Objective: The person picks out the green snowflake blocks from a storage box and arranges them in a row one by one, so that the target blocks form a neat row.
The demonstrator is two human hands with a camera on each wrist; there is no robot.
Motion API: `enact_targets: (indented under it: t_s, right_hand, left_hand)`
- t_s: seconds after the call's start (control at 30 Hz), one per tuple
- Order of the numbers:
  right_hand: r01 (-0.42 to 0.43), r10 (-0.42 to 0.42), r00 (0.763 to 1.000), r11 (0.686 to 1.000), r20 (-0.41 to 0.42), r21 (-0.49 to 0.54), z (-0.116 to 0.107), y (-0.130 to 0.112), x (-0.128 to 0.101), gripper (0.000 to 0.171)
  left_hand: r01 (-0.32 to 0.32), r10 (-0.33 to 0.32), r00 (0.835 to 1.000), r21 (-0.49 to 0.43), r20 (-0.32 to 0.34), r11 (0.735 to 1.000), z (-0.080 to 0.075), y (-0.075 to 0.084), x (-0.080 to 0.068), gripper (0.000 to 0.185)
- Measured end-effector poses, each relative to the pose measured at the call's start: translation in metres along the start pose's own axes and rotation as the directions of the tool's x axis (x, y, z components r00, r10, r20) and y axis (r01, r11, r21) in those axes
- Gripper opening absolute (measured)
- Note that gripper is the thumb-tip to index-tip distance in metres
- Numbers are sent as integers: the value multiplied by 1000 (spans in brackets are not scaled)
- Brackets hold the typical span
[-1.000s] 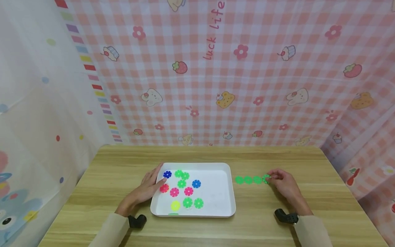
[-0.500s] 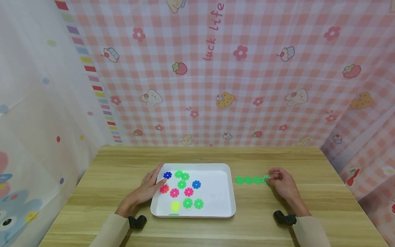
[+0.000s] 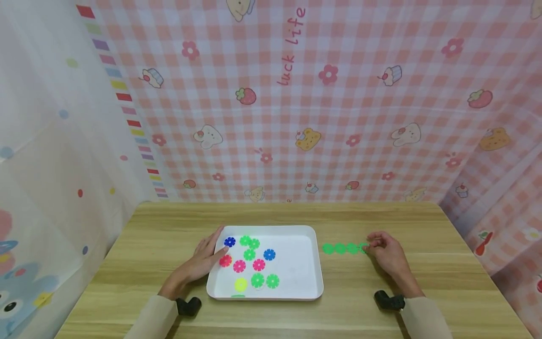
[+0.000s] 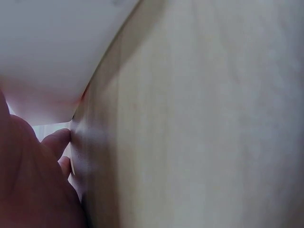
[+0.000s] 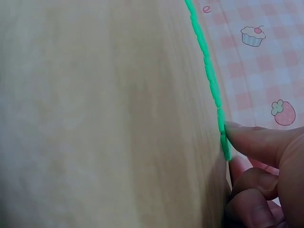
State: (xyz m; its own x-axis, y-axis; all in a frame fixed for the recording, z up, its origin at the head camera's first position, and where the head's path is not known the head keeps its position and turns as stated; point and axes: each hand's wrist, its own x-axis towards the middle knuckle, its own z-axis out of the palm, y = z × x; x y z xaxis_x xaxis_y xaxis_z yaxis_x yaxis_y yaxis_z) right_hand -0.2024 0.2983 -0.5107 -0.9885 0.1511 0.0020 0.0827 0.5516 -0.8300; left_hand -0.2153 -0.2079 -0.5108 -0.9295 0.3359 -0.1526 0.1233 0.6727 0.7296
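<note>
At the left side of a white tray, my left hand has its thumb over the rim and its fingers along the outside wall. The left wrist view shows that hand's fingers low beside the tray's wall and the tabletop. To the right of the tray lies a row of several green notched plastic discs, joined edge to edge. My right hand pinches the green disc at the row's right end, thumb on top and fingertips at its edge. Part of that disc is hidden behind the fingers.
Inside the tray lie several loose notched discs: green, pink, red, blue, dark blue and yellow. A checked cloth hangs behind the wooden table.
The right hand has shifted slightly left, and the end disc, more visible before, is now more covered by the fingers. The left hand and tray stay put; the head view has tilted slightly.
</note>
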Motion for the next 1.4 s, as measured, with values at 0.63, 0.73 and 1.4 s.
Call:
enact_targets:
  t_s: [0.63,0.73,1.4]
  right_hand:
    - [-26,26,1000,999,-10,18,0,-7,-2,31]
    - [-13,13,1000,1000,-3,23,2,-14,-4,32]
    - [53,-81,988,977,130,205,41,-90,-15,30]
  left_hand:
    - [7,-7,1000,6,5,1000,1,1,0,74]
    - [9,-9,1000,2,8,1000,0,1,-1,74]
    - [12,-12,1000,7,-2,1000,0,0,0,73]
